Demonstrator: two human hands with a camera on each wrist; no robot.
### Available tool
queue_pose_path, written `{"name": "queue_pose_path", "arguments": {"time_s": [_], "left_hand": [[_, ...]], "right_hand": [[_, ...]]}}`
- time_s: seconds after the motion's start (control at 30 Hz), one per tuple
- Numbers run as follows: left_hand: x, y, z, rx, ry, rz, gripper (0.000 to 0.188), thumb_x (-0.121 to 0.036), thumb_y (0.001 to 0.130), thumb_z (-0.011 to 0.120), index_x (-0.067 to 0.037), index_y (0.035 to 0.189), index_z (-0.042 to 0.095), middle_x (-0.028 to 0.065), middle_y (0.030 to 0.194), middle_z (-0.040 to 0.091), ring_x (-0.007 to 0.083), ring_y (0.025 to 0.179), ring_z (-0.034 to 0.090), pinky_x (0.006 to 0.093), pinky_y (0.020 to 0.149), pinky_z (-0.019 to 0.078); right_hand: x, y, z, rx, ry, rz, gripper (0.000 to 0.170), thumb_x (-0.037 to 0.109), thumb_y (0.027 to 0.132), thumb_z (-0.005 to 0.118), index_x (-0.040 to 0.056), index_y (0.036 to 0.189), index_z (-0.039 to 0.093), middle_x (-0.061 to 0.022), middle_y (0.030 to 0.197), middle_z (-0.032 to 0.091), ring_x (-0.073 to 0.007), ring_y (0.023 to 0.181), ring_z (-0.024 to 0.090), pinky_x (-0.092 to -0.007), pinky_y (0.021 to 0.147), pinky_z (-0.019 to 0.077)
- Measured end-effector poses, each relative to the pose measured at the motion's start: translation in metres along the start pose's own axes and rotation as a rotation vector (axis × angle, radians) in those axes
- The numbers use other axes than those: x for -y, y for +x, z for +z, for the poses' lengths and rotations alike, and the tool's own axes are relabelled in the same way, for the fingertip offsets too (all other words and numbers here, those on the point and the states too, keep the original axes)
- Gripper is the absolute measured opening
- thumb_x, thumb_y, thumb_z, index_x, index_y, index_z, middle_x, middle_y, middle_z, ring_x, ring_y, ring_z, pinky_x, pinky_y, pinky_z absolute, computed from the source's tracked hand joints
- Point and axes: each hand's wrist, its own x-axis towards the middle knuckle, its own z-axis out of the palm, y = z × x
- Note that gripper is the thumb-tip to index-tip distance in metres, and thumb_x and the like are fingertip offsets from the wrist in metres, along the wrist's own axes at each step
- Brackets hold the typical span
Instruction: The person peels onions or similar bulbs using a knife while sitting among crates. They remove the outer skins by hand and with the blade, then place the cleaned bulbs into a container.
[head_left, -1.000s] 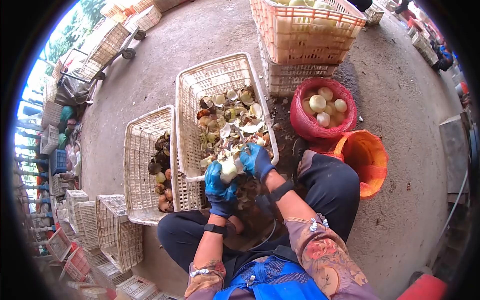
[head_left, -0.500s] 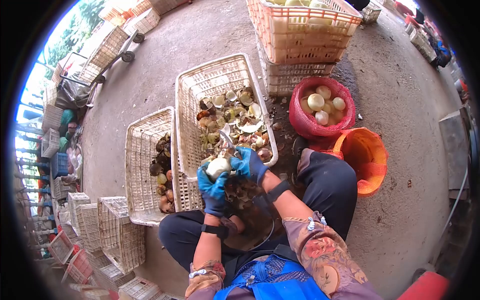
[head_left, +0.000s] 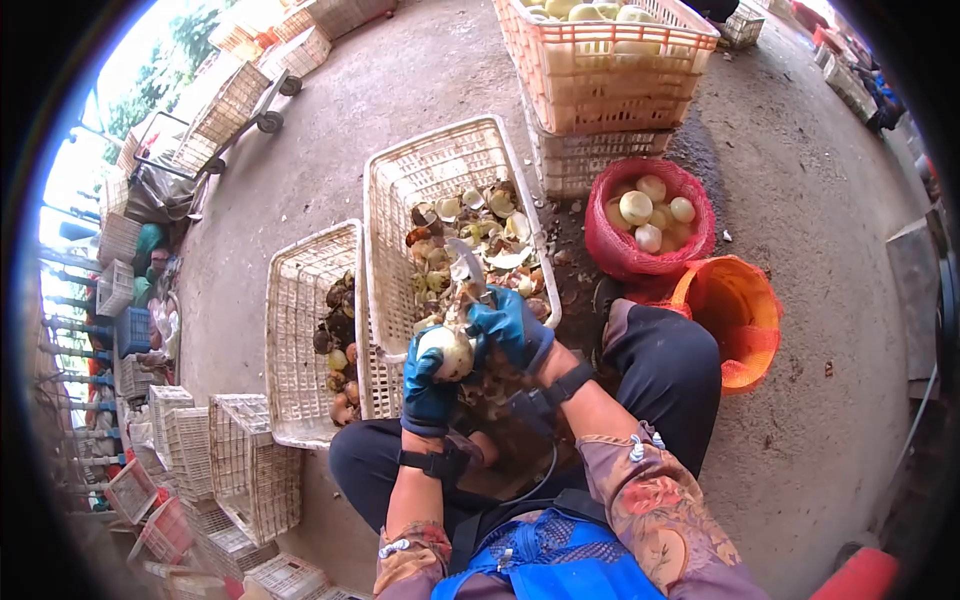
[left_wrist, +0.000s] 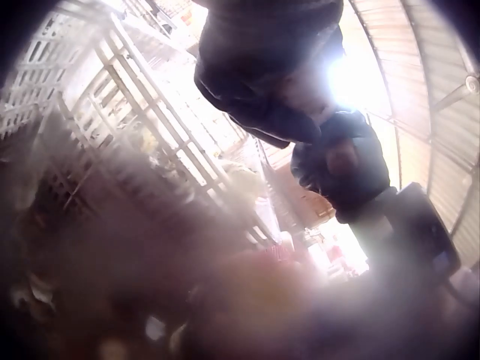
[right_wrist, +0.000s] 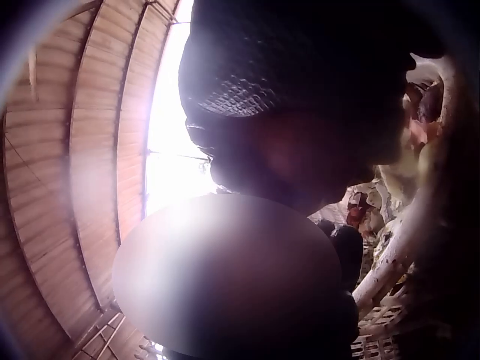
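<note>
In the head view my left hand [head_left: 428,388], in a blue glove, grips a peeled white onion [head_left: 452,356] over the near rim of the scrap crate [head_left: 372,215]. My right hand [head_left: 510,322], gloved too, is right beside the onion and grips a knife with a pale curved blade [head_left: 466,258] pointing up and away from me. The knife's handle is hidden in the glove. Onion peels and cut pieces [head_left: 470,225] lie in the crate. A large blurred pale onion [right_wrist: 225,274] fills the lower part of the right wrist view. The left wrist view shows both gloves dark and blurred.
A second crate [head_left: 285,350] on the left holds darker onions [head_left: 340,340]. To the right stand a red mesh-lined bucket [head_left: 610,255] with peeled onions and an orange bag [head_left: 765,330]. Stacked crates [head_left: 610,90] rise at the back. Other crates [head_left: 235,465] stand at the left.
The onion has turned in my left hand and shifted slightly right and down. The knife blade has swung up to point more away from me. The head view has shifted slightly.
</note>
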Motion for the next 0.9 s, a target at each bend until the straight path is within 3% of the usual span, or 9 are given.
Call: {"name": "queue_pose_path", "arguments": {"time_s": [0.1,0.2,0.23,0.37,0.5,0.6,0.63,0.77,0.9], "left_hand": [[-0.01,-0.006,0.009,-0.052,0.007,0.026,0.053,-0.027,0.083,0.069,-0.015,0.131,0.05,0.0086,0.121,0.058,0.0321,0.111,0.06,0.0538,0.087,0.0538],[-0.011,-0.003,0.007,-0.128,-0.075,0.014,0.052,-0.024,0.083,0.069,-0.013,0.13,0.05,0.0094,0.12,0.057,0.0328,0.11,0.059,0.0541,0.087,0.054],[-0.007,-0.001,0.008,-0.179,-0.122,0.006,0.053,-0.024,0.082,0.07,-0.01,0.129,0.049,0.0107,0.118,0.057,0.0322,0.106,0.06,0.0523,0.084,0.0558],[-0.002,0.002,0.013,-0.154,-0.031,0.1,0.059,-0.022,0.078,0.074,-0.006,0.129,0.049,0.0108,0.116,0.057,0.027,0.103,0.061,0.0436,0.085,0.0554],[-0.002,0.008,0.004,-0.094,0.239,0.156,0.073,-0.02,0.066,0.081,-0.003,0.129,0.049,0.0073,0.115,0.059,0.02,0.104,0.059,0.0309,0.09,0.0491],[-0.01,0.004,0.015,-0.073,0.367,0.156,0.074,-0.02,0.064,0.082,-0.003,0.129,0.05,0.0075,0.115,0.059,0.0197,0.103,0.059,0.0313,0.091,0.049],[-0.009,0.004,0.01,-0.057,0.389,0.169,0.074,-0.021,0.064,0.081,-0.003,0.129,0.05,0.0078,0.115,0.059,0.0206,0.104,0.059,0.0332,0.09,0.05],[-0.004,0.001,0.009,0.014,0.073,0.05,0.075,-0.027,0.069,0.081,-0.005,0.132,0.047,0.0134,0.116,0.059,0.0297,0.108,0.059,0.0486,0.091,0.0525],[-0.01,-0.004,0.024,-0.047,-0.262,0.016,0.059,-0.027,0.086,0.069,-0.005,0.135,0.046,0.0187,0.122,0.056,0.0388,0.114,0.057,0.056,0.092,0.0513]], "right_hand": [[-0.016,0.021,-0.033,-0.181,-0.134,-0.022,0.029,0.02,0.09,0.064,0.0068,0.116,0.059,-0.0045,0.079,0.064,-0.0137,0.063,0.062,-0.0294,0.052,0.0486],[-0.014,0.012,-0.031,-0.345,-1.001,-0.386,0.041,0.02,0.092,0.061,0.0045,0.129,0.054,-0.0085,0.09,0.066,-0.02,0.077,0.064,-0.0347,0.068,0.0533],[-0.013,0.008,-0.026,-0.341,-0.875,-0.22,0.05,0.025,0.09,0.064,0.0022,0.133,0.051,-0.0136,0.099,0.068,-0.0222,0.09,0.065,-0.036,0.082,0.0521],[-0.015,-0.009,-0.003,-0.067,-0.485,-0.119,0.049,0.031,0.084,0.068,0.001,0.122,0.06,-0.0162,0.099,0.07,-0.0181,0.085,0.067,-0.0331,0.077,0.053],[-0.011,-0.008,-0.001,-0.032,-0.755,-0.2,0.026,0.022,0.09,0.064,0.0003,0.104,0.068,-0.0084,0.091,0.07,-0.0108,0.082,0.061,-0.0288,0.073,0.0516],[0.005,-0.016,0.006,-0.094,-0.791,-0.193,0.026,0.027,0.086,0.065,0.0046,0.099,0.069,-0.0138,0.079,0.069,-0.0163,0.074,0.067,-0.0324,0.069,0.0521],[0.009,-0.015,0.006,-0.127,-0.867,-0.184,0.026,0.026,0.086,0.065,0.0044,0.099,0.068,-0.0156,0.08,0.069,-0.0248,0.075,0.069,-0.036,0.07,0.0527],[-0.002,-0.005,-0.009,-0.496,-0.96,-0.249,0.032,0.024,0.087,0.061,0.0065,0.113,0.065,-0.0185,0.079,0.067,-0.0343,0.072,0.065,-0.0427,0.07,0.0517],[-0.012,-0.002,-0.028,-0.478,-0.984,-0.224,0.045,0.021,0.087,0.06,0.0057,0.13,0.056,-0.0193,0.087,0.069,-0.0297,0.078,0.067,-0.0402,0.075,0.053]]}}
